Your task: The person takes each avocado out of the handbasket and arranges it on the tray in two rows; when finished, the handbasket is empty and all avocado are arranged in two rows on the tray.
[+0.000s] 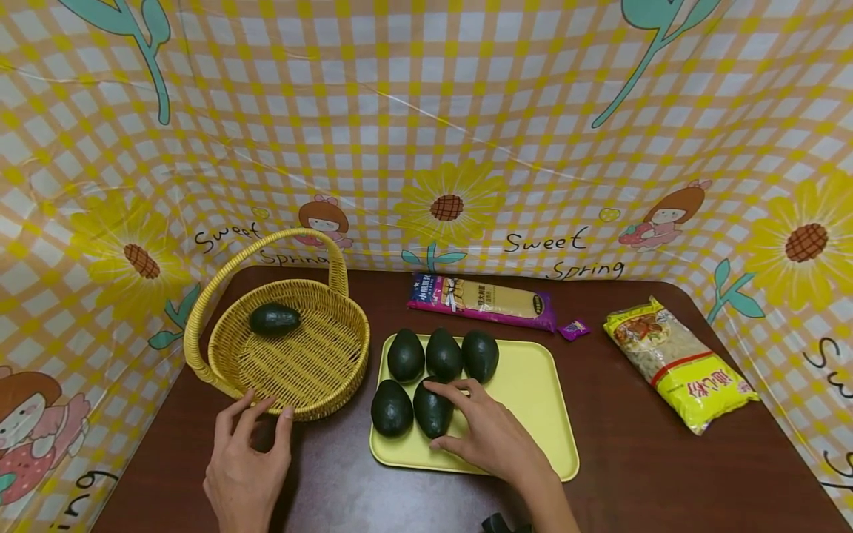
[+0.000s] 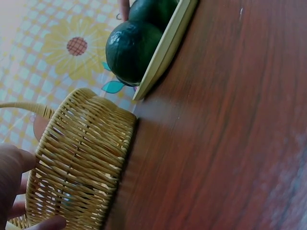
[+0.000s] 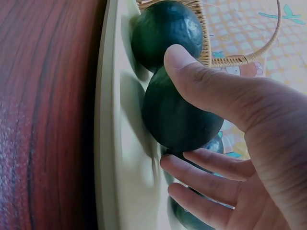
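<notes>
On the pale yellow tray (image 1: 533,400) sit several dark green avocados, three in the back row and two in front. My right hand (image 1: 489,429) holds the front-row avocado (image 1: 432,413) nearer the tray's middle, index finger at its top and thumb near its lower end. In the right wrist view the thumb lies across this avocado (image 3: 175,115), which still sits at the tray. My left hand (image 1: 249,463) is at the near rim of the yellow wicker basket (image 1: 313,355), fingers bent loosely; the fingertips appear to touch it. Inside the basket one avocado (image 1: 275,319) lies on its side.
The basket's tall arched handle (image 1: 266,240) rises above its left and back. Behind the tray lie a long noodle packet (image 1: 483,300) and a small purple wrapped piece (image 1: 574,330). A yellow pasta bag (image 1: 680,363) is at the right. Patterned cloth surrounds the brown table (image 1: 640,459).
</notes>
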Motion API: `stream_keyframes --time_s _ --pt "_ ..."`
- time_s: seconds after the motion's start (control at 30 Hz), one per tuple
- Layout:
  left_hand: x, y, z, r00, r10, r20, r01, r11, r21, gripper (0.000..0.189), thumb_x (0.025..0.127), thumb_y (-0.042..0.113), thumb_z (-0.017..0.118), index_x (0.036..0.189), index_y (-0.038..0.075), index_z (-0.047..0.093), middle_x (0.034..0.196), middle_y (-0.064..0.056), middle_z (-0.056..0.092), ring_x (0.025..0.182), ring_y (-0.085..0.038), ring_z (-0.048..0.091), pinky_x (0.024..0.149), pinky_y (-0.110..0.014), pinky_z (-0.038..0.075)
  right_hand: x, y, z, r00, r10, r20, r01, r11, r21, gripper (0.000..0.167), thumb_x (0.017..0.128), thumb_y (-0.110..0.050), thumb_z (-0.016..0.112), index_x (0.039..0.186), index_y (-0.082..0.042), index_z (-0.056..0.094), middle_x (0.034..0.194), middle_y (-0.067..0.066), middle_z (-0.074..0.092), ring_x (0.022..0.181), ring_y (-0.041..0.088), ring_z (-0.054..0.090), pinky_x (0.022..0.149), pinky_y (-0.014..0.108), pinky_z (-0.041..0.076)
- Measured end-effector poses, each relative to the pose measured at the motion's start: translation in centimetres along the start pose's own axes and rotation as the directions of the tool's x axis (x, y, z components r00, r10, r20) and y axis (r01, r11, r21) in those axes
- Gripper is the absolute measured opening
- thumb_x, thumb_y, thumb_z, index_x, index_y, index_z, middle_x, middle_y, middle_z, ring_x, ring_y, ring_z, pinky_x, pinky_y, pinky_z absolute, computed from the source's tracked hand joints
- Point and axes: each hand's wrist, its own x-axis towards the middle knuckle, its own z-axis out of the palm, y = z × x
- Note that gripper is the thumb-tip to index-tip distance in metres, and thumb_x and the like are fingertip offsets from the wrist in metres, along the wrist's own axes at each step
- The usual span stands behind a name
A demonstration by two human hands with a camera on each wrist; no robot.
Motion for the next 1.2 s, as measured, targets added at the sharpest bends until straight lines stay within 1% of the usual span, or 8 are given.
stream_keyframes --time_s 0.37,0.53,0.7,0.77,0.9,0.97,1.1,1.2 --pt "0.1 -0.1 -0.1 1.0 0.003 0.003 -0.003 1.0 0.001 0.032 0.093 0.034 0.088 0.115 0.012 0.083 0.137 -0.01 0.068 0.083 -0.033 0.074 0.049 -0.047 0.05 -0.1 0.0 -0.4 0.999 -0.007 -0.042 0.005 1.0 -0.029 0.088 0.08 -0.04 0.098 0.158 -0.032 0.056 0.134 0.008 0.061 0.087 0.02 0.072 0.072 0.039 0.058" --pt "0.2 -0.1 0.0 1.0 0.011 0.002 -0.011 1.0 -0.001 0.031 0.093 0.034 0.088 0.115 0.012 0.083 0.137 -0.009 0.068 0.082 -0.033 0.074 0.048 -0.046 0.049 0.0 -0.3 -0.8 0.999 0.008 -0.036 -0.009 0.999 -0.034 0.089 0.081 -0.04 0.097 0.159 -0.036 0.054 0.134 0.006 0.061 0.089 0.02 0.073 0.07 0.038 0.057" --pt "0.2 0.0 0.0 1.0 0.007 0.01 -0.007 1.0 -0.004 0.032 0.094 0.033 0.087 0.117 0.012 0.083 0.137 -0.009 0.068 0.071 -0.032 0.071 0.047 -0.044 0.047 0.3 -0.6 -1.3 1.0 -0.002 -0.029 0.001 0.999 -0.048 0.088 0.081 -0.041 0.097 0.159 -0.036 0.054 0.135 0.003 0.061 0.094 0.02 0.073 0.07 0.035 0.057" --pt "0.2 0.0 0.0 1.0 0.008 0.012 -0.008 1.0 -0.009 0.031 0.094 0.034 0.087 0.117 0.012 0.083 0.138 -0.01 0.067 0.065 -0.03 0.068 0.045 -0.041 0.045 0.6 -0.8 -1.6 0.999 -0.023 -0.024 0.022 0.998 -0.057 0.088 0.082 -0.042 0.096 0.159 -0.034 0.054 0.136 0.003 0.06 0.091 0.018 0.072 0.068 0.032 0.055" --pt "0.2 0.0 -0.1 1.0 0.014 0.009 -0.014 1.0 -0.014 0.031 0.095 0.034 0.086 0.117 0.013 0.083 0.138 -0.008 0.068 0.061 -0.026 0.066 0.043 -0.037 0.043 1.7 -1.3 -2.3 0.996 -0.093 -0.016 0.091 0.991 -0.095 0.086 0.084 -0.041 0.095 0.159 -0.029 0.055 0.135 0.006 0.06 0.078 0.01 0.063 0.061 0.024 0.048" --pt "0.2 0.0 -0.1 1.0 0.017 0.006 -0.016 1.0 -0.015 0.031 0.095 0.034 0.086 0.117 0.013 0.083 0.138 -0.008 0.068 0.057 -0.024 0.063 0.042 -0.036 0.041 2.5 -1.6 -2.7 0.991 -0.135 -0.021 0.132 0.984 -0.123 0.084 0.085 -0.041 0.094 0.159 -0.026 0.056 0.135 0.006 0.062 0.077 0.008 0.059 0.06 0.023 0.046" --pt "0.1 0.0 -0.1 1.0 0.015 0.014 -0.015 1.0 -0.017 0.032 0.094 0.035 0.087 0.118 0.013 0.083 0.139 -0.008 0.067 0.057 -0.025 0.063 0.042 -0.037 0.04 4.0 -2.5 -3.2 0.98 -0.197 -0.026 0.19 0.967 -0.169 0.08 0.087 -0.041 0.092 0.157 -0.023 0.058 0.134 0.007 0.063 0.082 0.01 0.06 0.062 0.023 0.046" --pt "0.0 0.0 0.0 1.0 0.009 0.021 -0.009 1.0 -0.015 0.032 0.095 0.035 0.086 0.118 0.013 0.083 0.139 -0.008 0.067 0.064 -0.027 0.068 0.044 -0.039 0.043 5.1 -3.2 -3.5 0.973 -0.231 -0.012 0.224 0.956 -0.189 0.076 0.091 -0.042 0.089 0.157 -0.022 0.059 0.136 0.009 0.063 0.085 0.014 0.063 0.062 0.024 0.047"
